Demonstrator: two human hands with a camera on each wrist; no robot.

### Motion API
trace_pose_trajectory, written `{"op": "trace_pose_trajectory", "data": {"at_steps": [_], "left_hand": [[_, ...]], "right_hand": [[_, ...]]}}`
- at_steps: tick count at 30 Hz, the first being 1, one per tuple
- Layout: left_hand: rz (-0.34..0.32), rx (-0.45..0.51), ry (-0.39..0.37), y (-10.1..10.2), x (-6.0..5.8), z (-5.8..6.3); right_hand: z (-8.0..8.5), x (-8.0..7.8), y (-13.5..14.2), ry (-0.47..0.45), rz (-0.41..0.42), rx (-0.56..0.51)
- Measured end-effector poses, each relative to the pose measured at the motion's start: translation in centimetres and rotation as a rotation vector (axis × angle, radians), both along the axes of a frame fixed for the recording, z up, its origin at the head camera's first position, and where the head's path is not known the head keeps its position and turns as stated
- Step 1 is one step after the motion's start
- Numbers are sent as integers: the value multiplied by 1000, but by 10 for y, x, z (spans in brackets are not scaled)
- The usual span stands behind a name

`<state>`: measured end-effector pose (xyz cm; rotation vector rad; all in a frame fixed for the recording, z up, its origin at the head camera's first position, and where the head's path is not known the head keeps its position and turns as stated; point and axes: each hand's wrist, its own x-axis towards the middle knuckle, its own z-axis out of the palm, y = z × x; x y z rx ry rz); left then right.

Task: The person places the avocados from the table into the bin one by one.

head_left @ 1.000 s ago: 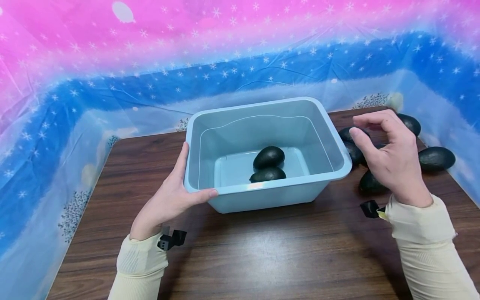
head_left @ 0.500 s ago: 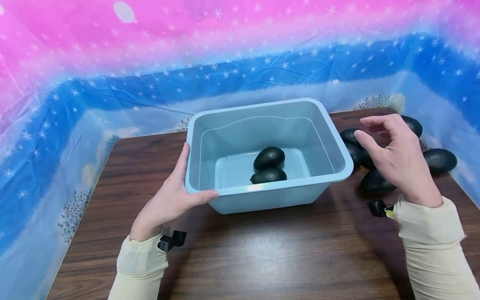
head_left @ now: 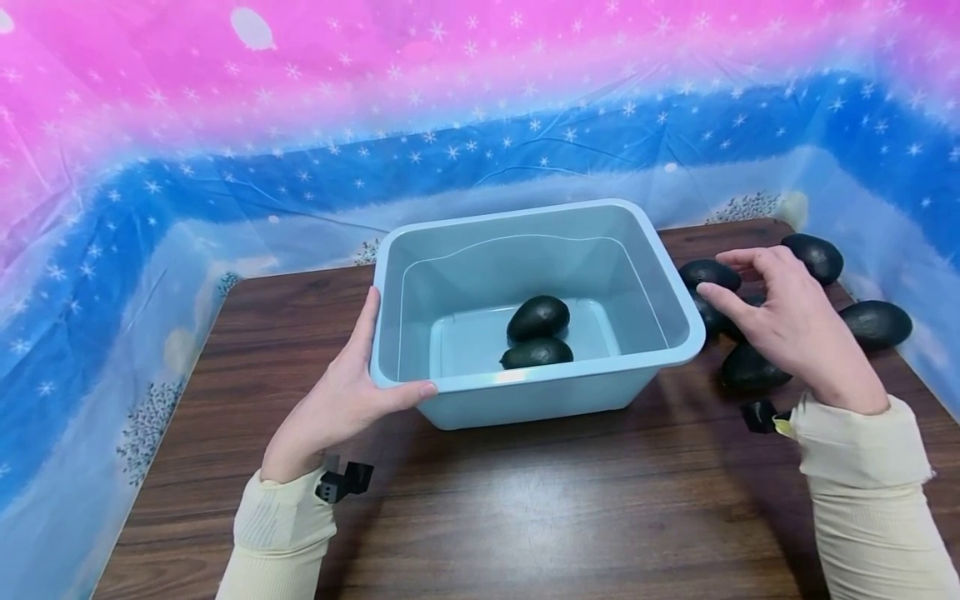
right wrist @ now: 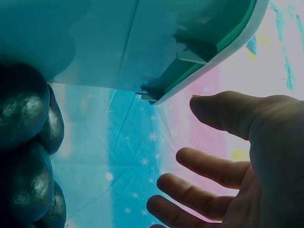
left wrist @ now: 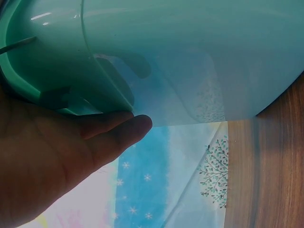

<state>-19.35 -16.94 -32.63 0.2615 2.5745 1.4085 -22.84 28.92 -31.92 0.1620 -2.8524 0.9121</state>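
A light blue-grey plastic bin (head_left: 652, 360) stands on the table. Two dark avocados, one behind (head_left: 538, 318) and one in front (head_left: 537, 352), lie on its floor. My left hand (head_left: 337, 400) holds the bin's near left corner, thumb along the front rim and fingers against the left outer wall; the left wrist view shows fingertips (left wrist: 140, 124) under the rim. Right of the bin, my right hand (head_left: 795, 325) hovers by a cluster of avocados, thumb and fingers apart around nothing. The nearest avocado (head_left: 708, 273) shows beyond its thumb. The hand partly hides others.
More avocados lie right of the bin: one at the back (head_left: 813, 258), one at the right (head_left: 876, 325), one in front (head_left: 752, 369). The dark wooden table (head_left: 510, 517) is enclosed by a pink and blue snowflake cloth (head_left: 480, 125).
My right hand has shifted slightly right, then lowered toward the avocados, with its fingers still spread. The left hand and the bin have stayed in place.
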Motion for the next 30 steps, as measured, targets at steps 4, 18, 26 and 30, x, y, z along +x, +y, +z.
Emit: {"op": "trace_pose_trajectory", "data": {"at_steps": [4, 18, 26, 30], "left_hand": [[4, -14, -5, -1, 0, -1], [-31, 51, 23, -1, -3, -1], [-43, 60, 28, -2, -4, -1], [-44, 61, 30, -1, -4, -1]], "right_hand": [[-3, -3, -2, -21, 23, 16], [-23, -19, 6, -51, 18, 59], [-31, -24, 14, -32, -34, 79], [-41, -31, 20, -50, -73, 135]]}}
